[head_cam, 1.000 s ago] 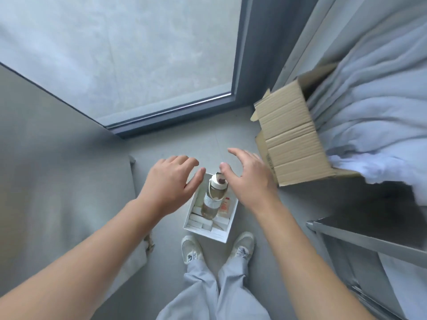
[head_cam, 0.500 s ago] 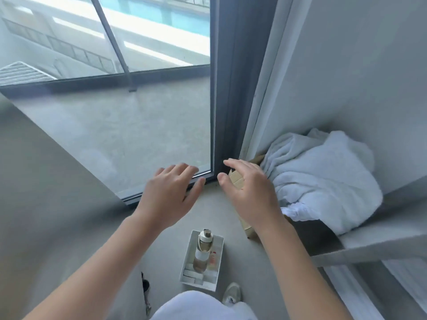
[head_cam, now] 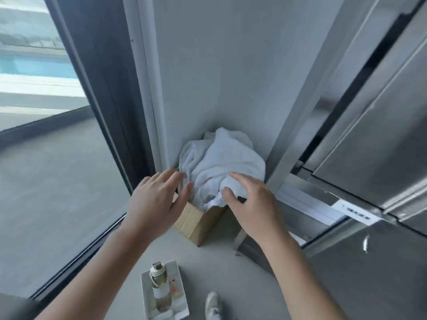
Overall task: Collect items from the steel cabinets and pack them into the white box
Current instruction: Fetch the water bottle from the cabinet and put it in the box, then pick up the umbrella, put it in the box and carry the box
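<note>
Nothing is held: the left hand (head_cam: 157, 202) and the right hand (head_cam: 251, 204) are both kept flat with fingers spread and relaxed, side by side, backs toward the camera. They are seen in front of a crumpled white towel (head_cam: 221, 158); whether it is touched cannot be told. The towel is heaped in a cardboard box (head_cam: 196, 224) pushed into the corner at twelve o'clock. At six o'clock, well apart from the hands, the white box (head_cam: 146, 292) is set on the bare floor (head_cam: 219, 257), with a bottle (head_cam: 159, 287) lying in it among small packets; a shoe (head_cam: 212, 306) is just beside it. At three o'clock the steel cabinets (head_cam: 369, 135) are found, with a white label (head_cam: 355, 214) whose writing is too blurred to read. At nine o'clock the room is bounded by a window (head_cam: 46, 158).
</note>
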The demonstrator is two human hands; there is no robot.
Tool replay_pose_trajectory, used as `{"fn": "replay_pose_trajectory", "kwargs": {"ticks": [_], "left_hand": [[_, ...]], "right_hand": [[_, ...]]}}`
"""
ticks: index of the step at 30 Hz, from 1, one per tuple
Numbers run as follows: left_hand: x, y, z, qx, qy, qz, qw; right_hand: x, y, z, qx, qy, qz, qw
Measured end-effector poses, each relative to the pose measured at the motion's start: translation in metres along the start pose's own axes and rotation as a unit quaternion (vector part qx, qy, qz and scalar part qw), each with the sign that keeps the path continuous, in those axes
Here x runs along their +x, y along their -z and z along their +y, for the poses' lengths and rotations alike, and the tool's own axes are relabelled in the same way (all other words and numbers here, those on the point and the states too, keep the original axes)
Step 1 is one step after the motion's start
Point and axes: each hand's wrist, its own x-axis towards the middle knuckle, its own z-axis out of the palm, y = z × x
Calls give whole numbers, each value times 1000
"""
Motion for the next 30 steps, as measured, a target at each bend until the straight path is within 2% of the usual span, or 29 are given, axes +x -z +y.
{"fn": "replay_pose_trajectory", "kwargs": {"ticks": [4, 8, 14, 17, 22, 24, 30], "left_hand": [[-5, -27, 62, -37, -73, -62, 995], [-17, -34, 149, -84, -176, -105, 975], [-46, -28, 279, -124, -316, -111, 934], [-75, -27, 335, -138, -369, -121, 911], [-141, -34, 419, -152, -411, -129, 889], [-171, -40, 451, -153, -435, -156, 874], [-255, -60, 548, -163, -514, -217, 814]], "right_hand": [[-67, 42, 37, -22, -100, 59, 993], [-147, 97, 66, -26, -187, 143, 972], [-260, 170, 90, -21, -279, 265, 923], [-314, 199, 101, -29, -300, 299, 906], [-411, 242, 122, -39, -335, 319, 886], [-453, 257, 132, -44, -358, 328, 873], [-581, 294, 148, -47, -441, 404, 800]]}}
